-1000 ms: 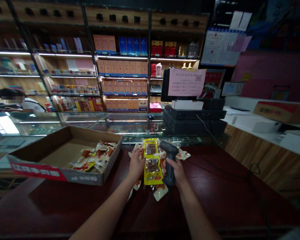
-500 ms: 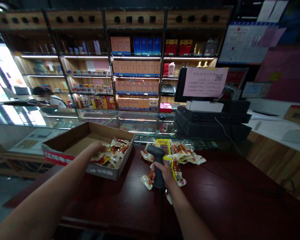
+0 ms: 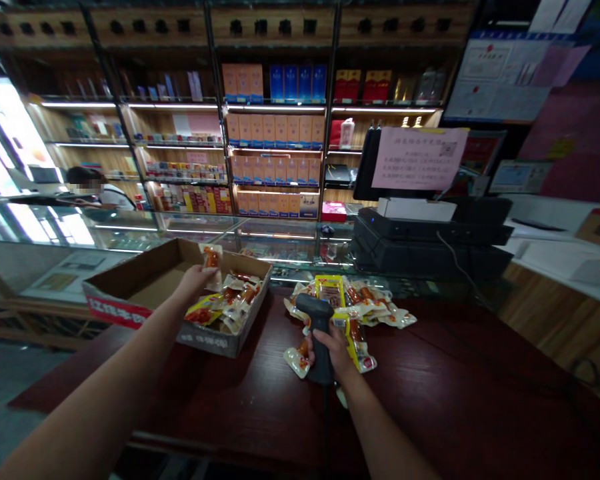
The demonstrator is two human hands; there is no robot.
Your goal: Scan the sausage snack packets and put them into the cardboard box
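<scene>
Your left hand (image 3: 194,280) is above the cardboard box (image 3: 130,288), and its fingers (image 3: 201,271) are closed on the lower end of a small clear snack packet (image 3: 211,259). Under this hand, a pile of similar packets (image 3: 233,308) lies inside the box. Your right hand (image 3: 331,351) is closed around the grip of a dark handheld barcode scanner (image 3: 320,347). A heap of yellow and clear snack packets (image 3: 353,307) lies on the dark red tabletop (image 3: 240,407), just beyond the scanner and touching your right hand.
</scene>
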